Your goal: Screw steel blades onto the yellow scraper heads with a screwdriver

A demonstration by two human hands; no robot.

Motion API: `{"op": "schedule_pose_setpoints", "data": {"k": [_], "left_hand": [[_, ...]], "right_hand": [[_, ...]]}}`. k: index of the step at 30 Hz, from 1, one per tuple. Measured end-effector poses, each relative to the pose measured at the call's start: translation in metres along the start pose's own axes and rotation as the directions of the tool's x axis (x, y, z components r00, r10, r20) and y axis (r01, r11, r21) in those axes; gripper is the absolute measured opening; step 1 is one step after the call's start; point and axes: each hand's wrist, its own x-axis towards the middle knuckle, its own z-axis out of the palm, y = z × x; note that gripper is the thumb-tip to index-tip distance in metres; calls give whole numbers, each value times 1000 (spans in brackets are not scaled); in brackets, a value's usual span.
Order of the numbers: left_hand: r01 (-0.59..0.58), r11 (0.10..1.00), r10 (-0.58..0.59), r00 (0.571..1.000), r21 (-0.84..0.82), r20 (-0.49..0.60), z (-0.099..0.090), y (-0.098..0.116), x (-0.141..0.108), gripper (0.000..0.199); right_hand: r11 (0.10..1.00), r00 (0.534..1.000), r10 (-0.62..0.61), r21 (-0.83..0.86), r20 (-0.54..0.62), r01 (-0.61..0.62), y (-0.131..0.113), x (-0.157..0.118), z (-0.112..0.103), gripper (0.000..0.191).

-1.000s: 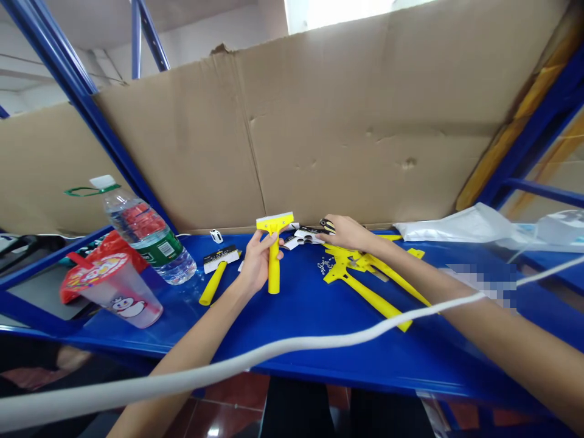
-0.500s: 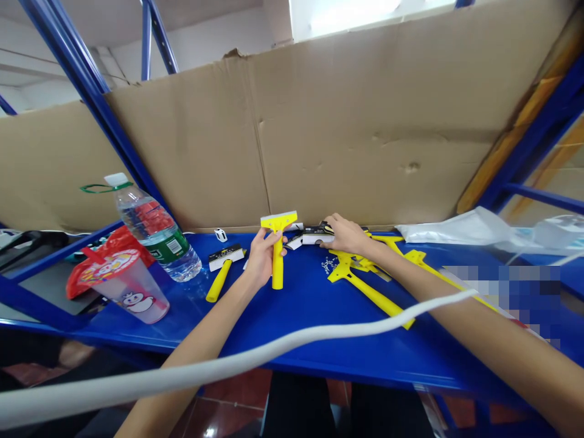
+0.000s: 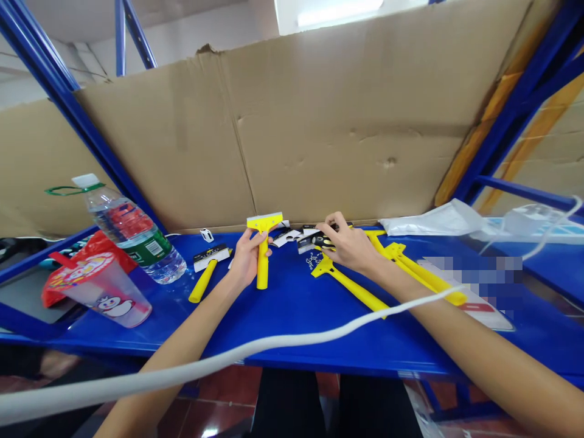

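A yellow plastic T-shaped scraper with a pale straight edge [image 3: 263, 261] is held upright at the centre of the frame by the left hand [image 3: 249, 258], its fingers closed around the upper handle. Right of centre, a small black-and-yellow object [image 3: 325, 241] is gripped by the bent fingers of the right hand [image 3: 353, 246]; its kind cannot be told. Black-and-white printed card pieces [image 3: 288, 237] are seen between the hands, towards the back of the blue desk [image 3: 283, 316]. Small silvery parts [image 3: 312, 261] are scattered just below the right hand, near a loose yellow T-shaped handle [image 3: 358, 289] lying slanted towards the lower right. At centre left, another yellow scraper with a black-and-white cover [image 3: 204, 283] is laid near a clear plastic water bottle with a green label [image 3: 150, 246]. The foreground is crossed by a thick white cable [image 3: 292, 340].
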Motion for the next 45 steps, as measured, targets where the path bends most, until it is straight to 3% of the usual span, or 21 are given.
{"op": "schedule_pose_setpoints", "data": {"k": [4,10,16,20,25,28,32,36,40,45], "left_hand": [[12,1000,-12,1000,20,3,2,-2,-2,44],[1,1000,-1,1000,22,3,0,-8,0,37],[-42,999,43,998,22,-49,-5,-11,5,34],[-49,999,48,995,-11,-89,-6,-10,6,27],[-79,993,69,991,-90,-110,-7,-8,10,16],[-108,982,88,988,-157,-127,-6,-4,12,10],[-193,958,169,977,-211,-128,2,5,13,7],[-262,943,253,965,-205,-71,17,19,17,7],[-338,923,338,941,-185,-33,31,37,27,10],[-400,899,408,913,-179,13,46,48,38,15]], "right_hand": [[999,999,10,44,42,-11,-1,-1,0,75],[994,999,-25,109,32,21,1,-3,12,49],[995,996,-85,45,-34,86,-5,-4,12,55],[990,993,-115,86,-12,115,-8,-4,11,43],[989,991,-130,78,41,126,-11,-5,12,51],[988,987,-154,21,56,153,-15,-6,9,43],[975,976,-215,-54,36,217,-21,-7,6,36],[947,947,-321,8,-12,322,-18,-8,10,40],[951,952,-304,48,-30,306,-11,-7,15,47],[953,953,-302,28,36,301,-7,-6,14,41]]}}
